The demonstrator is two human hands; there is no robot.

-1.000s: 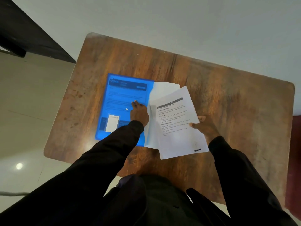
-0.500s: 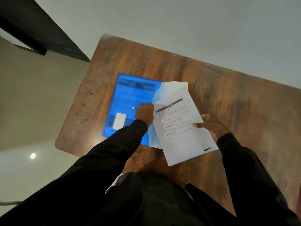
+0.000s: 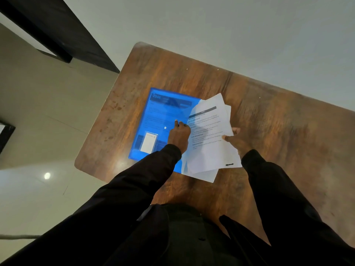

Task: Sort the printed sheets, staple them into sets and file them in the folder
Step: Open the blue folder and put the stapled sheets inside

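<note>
A translucent blue folder (image 3: 163,120) lies flat on the brown wooden table (image 3: 269,116), with a white label card showing through its lower part. My left hand (image 3: 179,136) presses down on the folder's right side, fingers curled near a small white snap button. My right hand (image 3: 238,140) grips the right edge of a printed sheet set (image 3: 211,141), thumb on top. The sheets overlap the folder's right edge, and more white sheets fan out underneath at the top and bottom. No stapler is in view.
The table's near edge runs just in front of my body, with pale tiled floor (image 3: 48,112) to the left. A dark beam or furniture edge (image 3: 57,29) crosses the upper left. The wall lies beyond the table's far edge.
The printed sheets have shifted left, further over the folder's right edge, and the lower sheets now fan out. My left hand stays on the folder. The camera view has swung left.
</note>
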